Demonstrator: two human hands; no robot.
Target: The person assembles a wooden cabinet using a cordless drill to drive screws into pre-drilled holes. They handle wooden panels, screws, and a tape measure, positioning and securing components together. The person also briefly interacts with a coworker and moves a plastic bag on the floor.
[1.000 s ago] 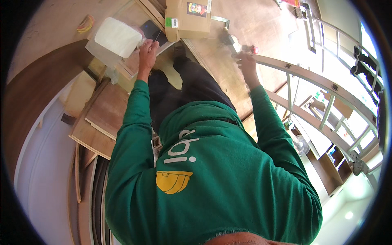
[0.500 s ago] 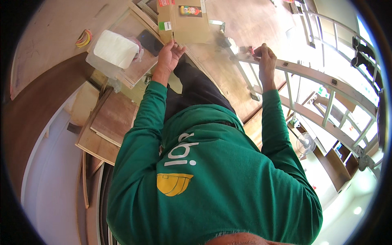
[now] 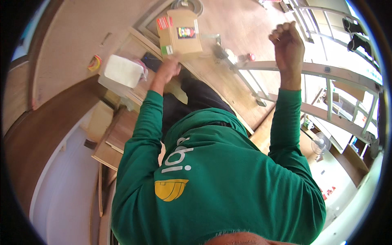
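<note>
My left hand (image 3: pixel 168 68) reaches forward to a brown cardboard box (image 3: pixel 179 34) with coloured stickers and grips its near lower edge. The box stands over a wooden bench top (image 3: pixel 134 92). My right hand (image 3: pixel 288 41) is raised at the upper right, curled into a fist above a white ladder-like frame (image 3: pixel 322 71); I see nothing in it. My green sleeves and hooded top fill the lower middle of the view.
A white lidded tub (image 3: pixel 121 71) sits left of the box, with a yellow tape roll (image 3: pixel 94 62) beyond it. Wooden boards (image 3: pixel 116 139) are stacked at the lower left. A small red object (image 3: pixel 251 56) lies on the wooden floor. A fan (image 3: pixel 320 143) stands to the right.
My right hand has lifted from the white frame and closed into a fist. My left hand moved from the bench top to the box's near edge.
</note>
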